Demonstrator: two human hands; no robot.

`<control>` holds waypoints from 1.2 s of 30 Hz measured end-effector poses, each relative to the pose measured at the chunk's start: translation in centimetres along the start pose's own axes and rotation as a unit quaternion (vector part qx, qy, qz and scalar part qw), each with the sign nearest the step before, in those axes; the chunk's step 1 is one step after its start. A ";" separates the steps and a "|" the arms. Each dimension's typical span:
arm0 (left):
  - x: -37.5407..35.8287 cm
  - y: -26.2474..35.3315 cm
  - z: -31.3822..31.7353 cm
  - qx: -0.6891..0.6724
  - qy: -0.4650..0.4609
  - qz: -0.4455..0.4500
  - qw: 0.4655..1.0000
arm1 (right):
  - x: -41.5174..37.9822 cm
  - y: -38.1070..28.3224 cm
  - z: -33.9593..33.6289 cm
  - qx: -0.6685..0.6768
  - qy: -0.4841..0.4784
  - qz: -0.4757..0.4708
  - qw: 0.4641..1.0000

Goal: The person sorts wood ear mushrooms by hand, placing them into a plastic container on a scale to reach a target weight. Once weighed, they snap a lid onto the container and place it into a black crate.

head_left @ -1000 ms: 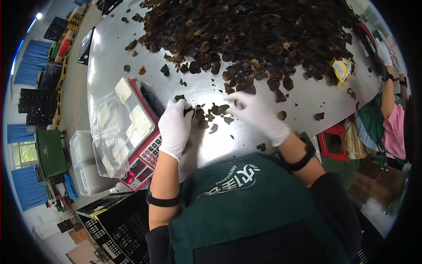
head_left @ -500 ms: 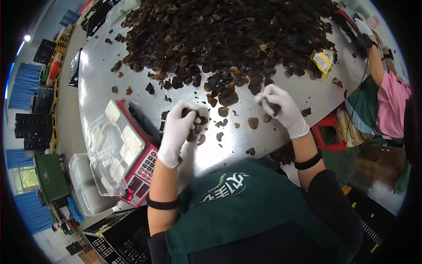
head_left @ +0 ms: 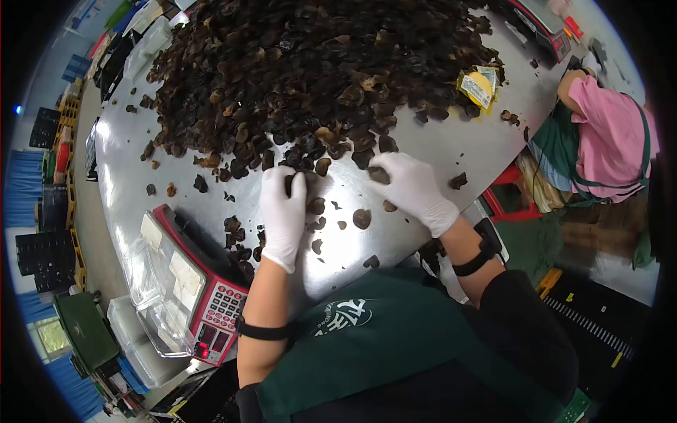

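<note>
A broad heap of dark brown, curled, flake-like pieces covers the back of the metal table. My left hand, in a white glove, is closed with dark pieces partly hidden at its fingertips, just in front of the heap. To its right, my right hand, also gloved, pinches a dark piece between thumb and fingers. Loose pieces lie scattered on the metal between and below the hands.
A red scale bearing a clear plastic container stands at the left. A yellow packet lies by the heap's right edge. Another scale is at the back right, near a person in pink. Black crates stand lower right.
The view has shifted. My left hand has moved forward to the heap's edge; my right hand has come lower and nearer the left. The person in pink has bent, their arm away from the far scale.
</note>
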State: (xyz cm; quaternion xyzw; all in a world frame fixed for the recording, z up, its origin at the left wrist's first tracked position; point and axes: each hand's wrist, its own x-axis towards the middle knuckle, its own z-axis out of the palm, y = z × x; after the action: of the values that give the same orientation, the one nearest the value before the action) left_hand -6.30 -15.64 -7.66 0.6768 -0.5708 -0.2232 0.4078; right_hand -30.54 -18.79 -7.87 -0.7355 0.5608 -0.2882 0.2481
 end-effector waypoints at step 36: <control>-5.2 5.9 -4.3 -0.058 -0.094 -0.108 0.988 | 13.1 -0.5 -2.3 0.331 -0.149 0.179 0.915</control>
State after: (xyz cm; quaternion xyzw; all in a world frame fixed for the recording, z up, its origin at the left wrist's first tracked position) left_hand -7.81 -9.53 -1.31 0.6858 -0.5159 -0.3617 0.3643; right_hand -29.13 -31.44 -4.03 -0.5335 0.5119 -0.2947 0.6054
